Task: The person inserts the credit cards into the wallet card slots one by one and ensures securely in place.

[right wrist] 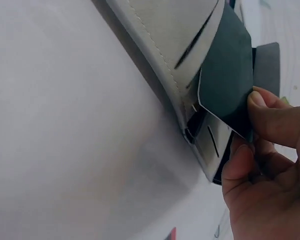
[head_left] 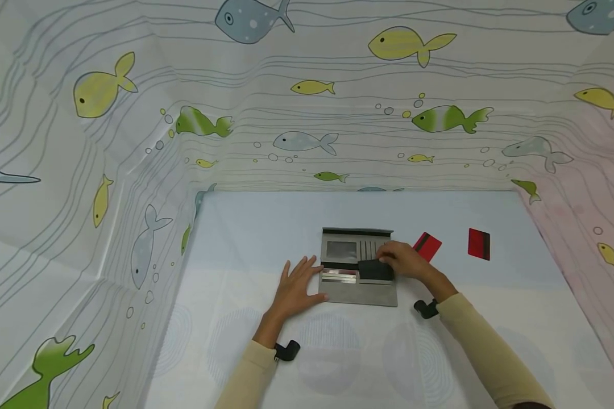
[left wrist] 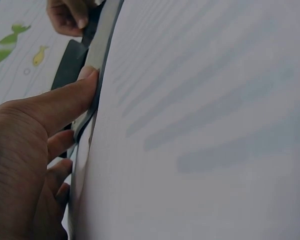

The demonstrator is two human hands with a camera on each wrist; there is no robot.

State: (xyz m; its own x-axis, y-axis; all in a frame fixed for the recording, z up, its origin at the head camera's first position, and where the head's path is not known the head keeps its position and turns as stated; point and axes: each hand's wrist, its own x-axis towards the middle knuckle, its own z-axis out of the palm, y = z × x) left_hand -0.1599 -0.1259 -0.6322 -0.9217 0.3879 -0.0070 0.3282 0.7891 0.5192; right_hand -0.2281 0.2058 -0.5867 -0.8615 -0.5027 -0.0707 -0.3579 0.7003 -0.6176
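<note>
A grey wallet (head_left: 359, 295) lies opened out on the white table, with a clear window and card slots in its upper half. My right hand (head_left: 405, 261) is at its right side, pinching the edge of a dark flap-like piece (right wrist: 227, 70) between thumb and fingers. That piece stands lifted from the wallet's slotted inner face in the right wrist view; whether it is sewn on is hidden. On the wallet's left edge rests my left hand (head_left: 295, 291), fingers spread. Its thumb (left wrist: 72, 102) presses the near edge in the left wrist view.
Two red cards with dark stripes lie right of the wallet: a tilted card (head_left: 430, 247) just behind my right hand, and an upright card (head_left: 474, 244) farther right. A fish-patterned cloth (head_left: 307, 113) rises around the table (head_left: 266, 227) at the back and sides.
</note>
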